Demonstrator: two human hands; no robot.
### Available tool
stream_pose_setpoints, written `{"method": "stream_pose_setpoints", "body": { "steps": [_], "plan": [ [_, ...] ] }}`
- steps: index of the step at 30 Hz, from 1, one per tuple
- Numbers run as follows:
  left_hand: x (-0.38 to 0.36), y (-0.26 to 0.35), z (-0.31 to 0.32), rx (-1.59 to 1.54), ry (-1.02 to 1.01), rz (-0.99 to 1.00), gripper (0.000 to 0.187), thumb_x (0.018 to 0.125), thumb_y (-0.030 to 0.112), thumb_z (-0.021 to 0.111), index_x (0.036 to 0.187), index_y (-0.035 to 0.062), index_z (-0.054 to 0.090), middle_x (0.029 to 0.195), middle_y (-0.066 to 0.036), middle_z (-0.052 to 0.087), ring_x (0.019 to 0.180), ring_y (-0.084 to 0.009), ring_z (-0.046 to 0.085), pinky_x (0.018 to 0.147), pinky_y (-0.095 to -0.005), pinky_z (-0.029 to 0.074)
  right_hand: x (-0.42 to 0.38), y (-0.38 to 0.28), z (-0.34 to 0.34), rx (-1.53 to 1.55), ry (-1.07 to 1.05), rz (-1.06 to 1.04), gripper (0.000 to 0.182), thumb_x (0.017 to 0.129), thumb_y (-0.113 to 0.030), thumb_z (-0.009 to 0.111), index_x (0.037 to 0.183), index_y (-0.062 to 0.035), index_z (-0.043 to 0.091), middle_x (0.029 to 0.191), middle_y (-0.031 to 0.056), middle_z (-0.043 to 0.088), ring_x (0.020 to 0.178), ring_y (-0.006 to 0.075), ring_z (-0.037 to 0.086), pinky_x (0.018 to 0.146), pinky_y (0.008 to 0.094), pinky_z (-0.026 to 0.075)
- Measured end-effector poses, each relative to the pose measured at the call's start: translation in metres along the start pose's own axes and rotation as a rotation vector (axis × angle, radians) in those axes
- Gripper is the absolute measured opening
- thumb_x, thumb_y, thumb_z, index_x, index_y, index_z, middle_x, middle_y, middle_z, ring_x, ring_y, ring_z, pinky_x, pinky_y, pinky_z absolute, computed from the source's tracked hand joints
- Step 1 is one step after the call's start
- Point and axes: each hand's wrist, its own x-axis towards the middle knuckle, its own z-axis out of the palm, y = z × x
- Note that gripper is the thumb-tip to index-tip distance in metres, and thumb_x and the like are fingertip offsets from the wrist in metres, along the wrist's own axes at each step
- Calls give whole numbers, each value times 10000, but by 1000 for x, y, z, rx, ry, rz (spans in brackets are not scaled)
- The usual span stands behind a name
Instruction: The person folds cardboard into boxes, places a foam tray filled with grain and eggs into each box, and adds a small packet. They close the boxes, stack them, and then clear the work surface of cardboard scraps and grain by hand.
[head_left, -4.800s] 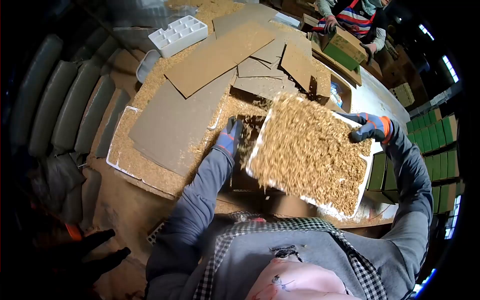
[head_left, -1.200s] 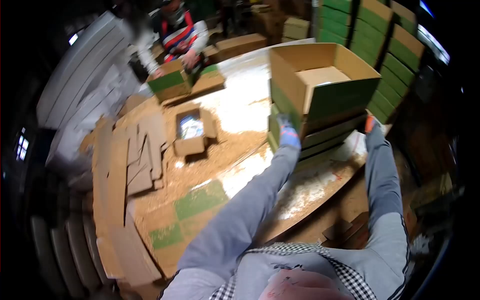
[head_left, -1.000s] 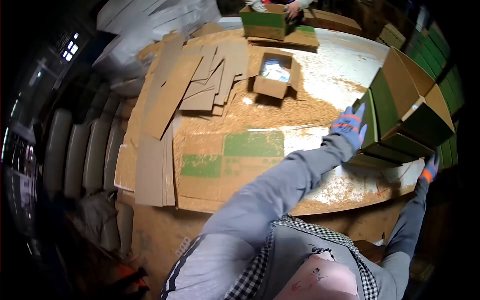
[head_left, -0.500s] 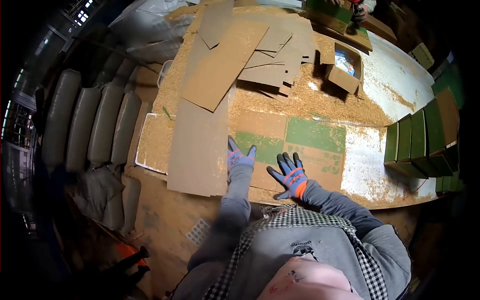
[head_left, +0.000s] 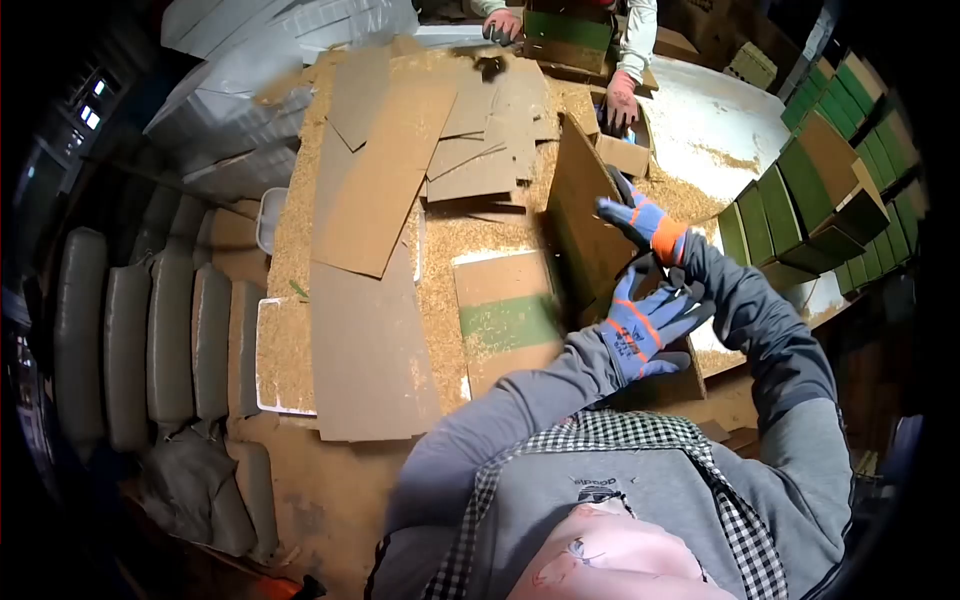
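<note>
Flattened carton — brown cardboard, green-printed panel — half raised; left hand and right hand, 2 gloves with fingers spread, press its faces.

A single camera sits on the person's head and looks steeply down and forward, with a wide, rounded fisheye edge that bends the picture's borders. At the bottom it takes in the person's own chest and sleeves close up; the gloved left hand and right hand fill the middle. Beyond them the table stretches to its far edge, where a co-worker's hand shows at the top.
</note>
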Motion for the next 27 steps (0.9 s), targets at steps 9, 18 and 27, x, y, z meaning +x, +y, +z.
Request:
{"method": "stream_pose_setpoints", "body": {
  "steps": [9,18,27],
  "plan": [
    [2,-123,-42,636,-360,-565,223,761,379,588,685,171,615,727,-32,586,828,-221,555,731,-368,416,-69,2,-103,-708,-117,-158,503,880,-426,515,1259,-96,502,971,146,651,892,273,625,767,345,481],
    [-21,-102,-87,418,-343,-508,381,870,380,423,1105,93,333,1162,-78,320,1137,-244,308,954,-359,217,-46,37,7,-709,373,-821,355,724,-355,713,934,-74,660,806,105,637,709,322,586,635,386,465],
    [-94,-63,-23,-1030,926,-998,605,960,381,364,1449,130,111,1490,-85,115,1347,-242,192,1096,-324,177,-111,160,-16,177,260,-203,619,693,-194,735,1226,-14,476,1246,142,507,1125,219,505,951,351,407]
  ]
}}
